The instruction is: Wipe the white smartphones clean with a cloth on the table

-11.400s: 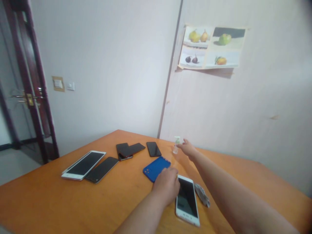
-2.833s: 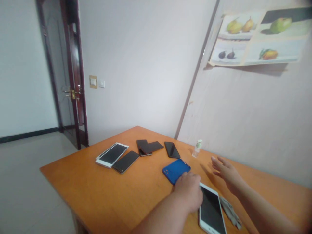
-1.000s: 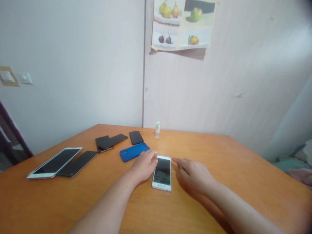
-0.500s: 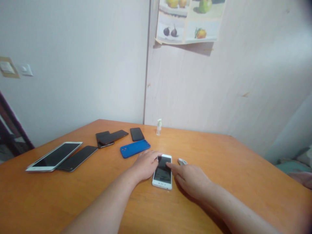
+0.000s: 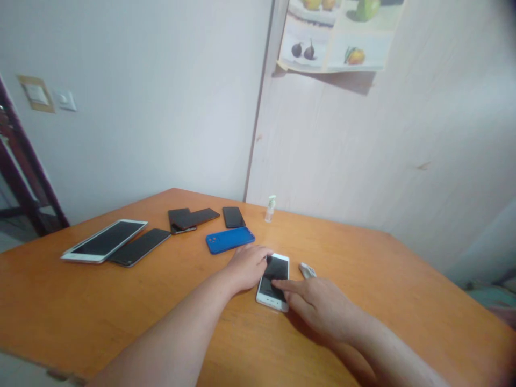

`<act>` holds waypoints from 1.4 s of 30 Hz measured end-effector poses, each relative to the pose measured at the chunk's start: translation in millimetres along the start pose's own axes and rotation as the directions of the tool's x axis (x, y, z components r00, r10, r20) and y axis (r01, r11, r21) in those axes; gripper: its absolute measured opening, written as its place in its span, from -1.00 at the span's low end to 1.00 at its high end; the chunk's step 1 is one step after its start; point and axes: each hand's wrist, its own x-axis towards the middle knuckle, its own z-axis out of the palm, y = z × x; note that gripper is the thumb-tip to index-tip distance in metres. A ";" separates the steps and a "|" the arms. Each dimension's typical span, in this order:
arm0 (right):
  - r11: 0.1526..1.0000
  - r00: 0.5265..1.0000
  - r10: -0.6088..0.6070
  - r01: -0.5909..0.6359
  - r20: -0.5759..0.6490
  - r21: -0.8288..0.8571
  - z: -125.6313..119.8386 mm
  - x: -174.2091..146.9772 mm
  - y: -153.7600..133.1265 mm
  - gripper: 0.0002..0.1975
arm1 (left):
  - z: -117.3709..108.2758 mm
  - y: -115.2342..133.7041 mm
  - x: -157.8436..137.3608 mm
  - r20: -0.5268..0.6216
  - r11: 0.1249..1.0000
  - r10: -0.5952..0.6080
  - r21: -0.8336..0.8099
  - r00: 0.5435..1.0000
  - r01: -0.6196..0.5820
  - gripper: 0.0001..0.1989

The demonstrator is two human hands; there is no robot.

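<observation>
A white smartphone (image 5: 278, 264) with a dark screen lies face up on the table. My left hand (image 5: 246, 267) rests along its left side, fingers closed at the phone's upper left edge. From the right, my right hand (image 5: 316, 301) reaches over the phone's edge with its index finger stretched onto the lower half of the screen. The other fingers of that hand are bent and partly hidden. Just beyond it lies a small whitish object (image 5: 307, 270), too blurred to name. A blue phone case (image 5: 230, 240) is past my left hand.
On the wooden table (image 5: 189, 333), a white tablet (image 5: 105, 240) and a black phone (image 5: 141, 247) lie at the left. Farther back are two overlapping dark phones (image 5: 197, 217), another black phone (image 5: 233, 217) and a small pump bottle (image 5: 270, 208) near the wall.
My right index finger has slid down the screen, from its upper part to its lower half. My left hand stays at the phone's side. The view has turned and tilted slightly.
</observation>
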 end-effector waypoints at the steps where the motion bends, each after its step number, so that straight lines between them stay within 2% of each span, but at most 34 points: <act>1: 0.999 0.999 0.051 -0.051 -0.003 -0.013 -0.4 0.9 0.9 -0.52 | 0.2 0.0 0.3 -0.002 1.000 0.001 0.006 1.000 -0.001 -0.63; 3: 0.987 0.988 0.150 -0.152 -0.038 -0.059 -0.3 4.6 2.4 -0.51 | 0.6 0.2 0.7 -0.007 1.000 -0.003 0.009 1.000 0.003 -0.64; 5: 0.979 0.983 0.173 -0.179 -0.067 -0.096 0.4 7.9 1.0 -0.51 | 0.8 0.5 1.0 -0.011 1.000 -0.007 0.005 1.000 0.007 -0.63; 10: 1.000 1.000 -0.021 0.021 -0.014 -0.023 0.7 3.7 -6.9 -0.55 | 1.5 1.2 1.1 -0.021 1.000 -0.012 0.000 1.000 0.012 -0.61; 11: 1.000 1.000 -0.022 0.022 -0.011 -0.003 0.8 3.2 -5.6 -0.55 | 1.8 1.4 1.0 -0.021 1.000 -0.012 0.000 1.000 0.012 -0.61; 15: 0.986 0.985 0.157 -0.160 -0.071 -0.042 4.2 11.1 5.5 -0.52 | 2.6 2.3 1.1 -0.021 1.000 -0.017 -0.003 1.000 0.017 -0.63; 17: 0.979 0.978 0.186 -0.192 -0.090 -0.065 6.2 15.8 6.1 -0.51 | 3.0 2.4 1.4 -0.024 1.000 -0.023 -0.007 0.999 0.023 -0.63; 20: 0.990 0.990 0.118 -0.123 -0.073 -0.070 6.8 14.5 -1.9 -0.54 | 3.3 2.1 1.8 -0.028 1.000 -0.025 -0.016 0.999 0.024 -0.62; 23: 1.000 0.999 0.025 -0.025 -0.031 -0.001 5.8 8.6 -6.9 -0.57 | 3.4 1.8 2.0 -0.029 0.999 -0.021 -0.025 0.999 0.020 -0.61; 29: 0.979 0.977 0.194 -0.199 -0.091 -0.049 9.9 18.4 3.8 -0.51 | 3.1 1.5 2.2 -0.031 0.999 -0.016 -0.039 0.999 0.015 -0.62; 32: 0.993 0.990 0.121 -0.121 -0.071 -0.005 9.3 18.8 -0.5 -0.53 | 3.0 0.7 2.4 -0.030 0.998 -0.011 -0.055 0.999 0.010 -0.64; 35: 0.991 0.999 0.026 -0.020 -0.043 0.132 4.1 9.8 -1.2 -0.58 | 1.8 0.4 2.7 -0.030 0.997 -0.013 -0.078 0.999 0.011 -0.64; 38: 0.969 0.984 0.130 -0.101 -0.119 0.224 -1.0 1.5 15.3 -0.61 | -0.8 0.6 3.1 -0.026 0.994 -0.034 -0.100 0.999 0.031 -0.69; 42: 0.923 0.934 0.296 -0.224 -0.203 0.312 -0.8 0.5 47.6 -0.62 | -4.4 -0.2 3.2 -0.018 0.989 -0.082 -0.127 0.996 0.079 -0.74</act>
